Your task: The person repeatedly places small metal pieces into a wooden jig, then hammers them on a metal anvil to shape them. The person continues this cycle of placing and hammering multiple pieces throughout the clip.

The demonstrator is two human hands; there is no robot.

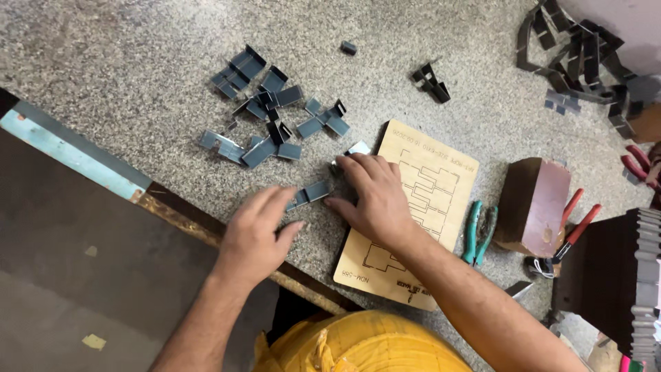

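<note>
two hands on a bent metal strip at the worktop edge

nearest the viewer, a yellow garment (365,344) fills the 6 o'clock edge. just beyond it, the left hand (256,238) rests on the speckled worktop (138,62), its fingers pinched narrow on the near end of a bent grey metal strip (311,192). the right hand (372,196), at 3 o'clock of the left, lies fingers-down over the strip's far end, partly closed on it, its heel resting on a thin wooden template board (427,186) with cut outlines. at 3 o'clock of the board lie green-handled pliers (475,234), then a dark brown block (533,207) and red-handled pliers (577,227) beside it. farther out, at 11 o'clock of the hands, a loose heap of bent metal pieces (265,114) is spread on the worktop. beyond that, a small dark bent piece (432,83) lies at 12 o'clock of the board, and a tangle of dark metal strips (578,55) sits far off at 2 o'clock
</note>
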